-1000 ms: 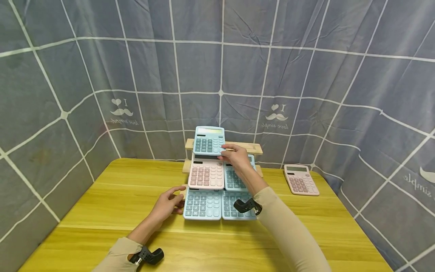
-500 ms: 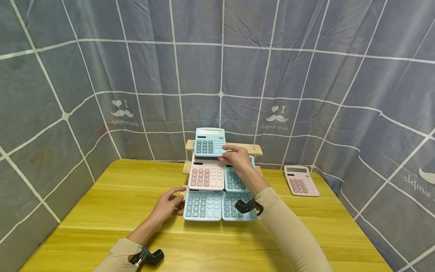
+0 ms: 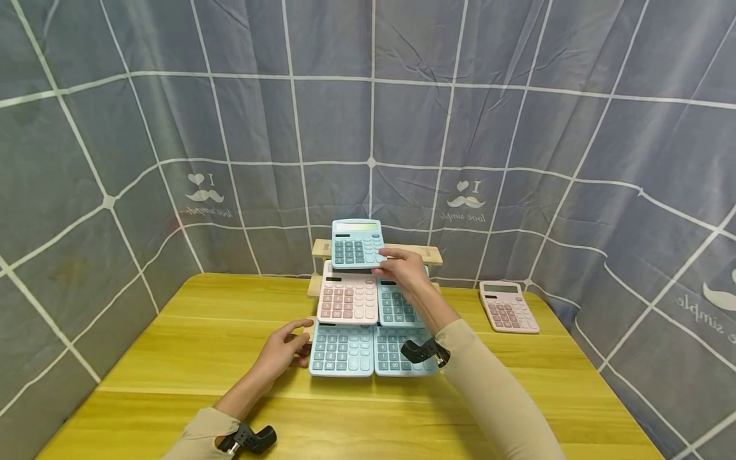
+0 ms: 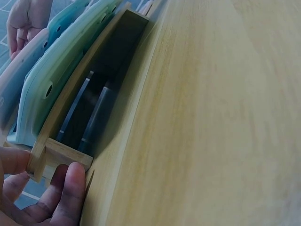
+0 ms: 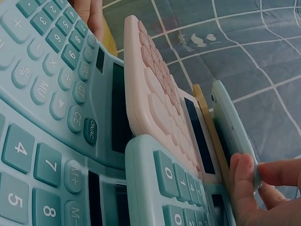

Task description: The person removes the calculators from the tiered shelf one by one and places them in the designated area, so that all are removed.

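Note:
My right hand [image 3: 405,268] pinches the lower right edge of a light blue calculator [image 3: 356,244] at the top tier of a wooden rack [image 3: 430,254]. In the right wrist view this calculator [image 5: 233,127] stands tilted, thumb and fingers on its edge. Below it a pink calculator [image 3: 347,294] and a blue calculator [image 3: 397,305] lean side by side on the middle tier. The lowest tier holds two more blue calculators [image 3: 342,351]. My left hand [image 3: 282,351] grips the rack's lower left end; the left wrist view shows its fingertips [image 4: 75,176] against the wooden frame [image 4: 66,153].
Another pink calculator [image 3: 508,306] lies on the yellow wooden table [image 3: 230,306] at the right. A grey curtain [image 3: 339,121] with white grid lines hangs behind the table and along both sides.
The top blue calculator, in my right hand's pinch, has shifted slightly to the right against the rack. My left hand stays at the rack's end.

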`<state>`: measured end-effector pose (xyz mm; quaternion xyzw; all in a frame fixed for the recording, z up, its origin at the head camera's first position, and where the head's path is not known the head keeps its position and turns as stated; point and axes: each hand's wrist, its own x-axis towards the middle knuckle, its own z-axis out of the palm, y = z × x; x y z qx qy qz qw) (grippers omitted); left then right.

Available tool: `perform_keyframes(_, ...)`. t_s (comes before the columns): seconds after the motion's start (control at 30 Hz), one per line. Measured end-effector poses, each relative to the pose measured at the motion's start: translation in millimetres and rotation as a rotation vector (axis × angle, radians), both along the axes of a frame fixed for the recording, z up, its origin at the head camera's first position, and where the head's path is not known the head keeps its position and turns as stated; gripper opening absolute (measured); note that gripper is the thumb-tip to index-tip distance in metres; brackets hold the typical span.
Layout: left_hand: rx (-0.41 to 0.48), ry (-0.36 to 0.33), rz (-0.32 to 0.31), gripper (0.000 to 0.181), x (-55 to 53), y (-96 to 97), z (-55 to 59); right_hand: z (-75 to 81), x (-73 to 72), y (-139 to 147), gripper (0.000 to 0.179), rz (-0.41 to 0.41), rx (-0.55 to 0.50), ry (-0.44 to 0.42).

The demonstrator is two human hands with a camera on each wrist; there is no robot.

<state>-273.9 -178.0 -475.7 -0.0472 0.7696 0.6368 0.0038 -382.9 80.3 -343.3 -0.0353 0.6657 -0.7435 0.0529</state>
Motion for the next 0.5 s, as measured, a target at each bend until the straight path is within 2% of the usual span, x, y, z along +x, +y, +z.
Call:
perform_keyframes(0.3,0.004,0.003,0.000,0.037,0.3,0.4,0.1,3.7,0.4,6.0,0.041,-0.037,-0.032,-0.015)
perform_keyframes(0.5,0.005,0.011,-0.002,0.036,1.3,0.7,0.6,8.5,0.5,12.5,0.043,-0.042,-0.035,0.005)
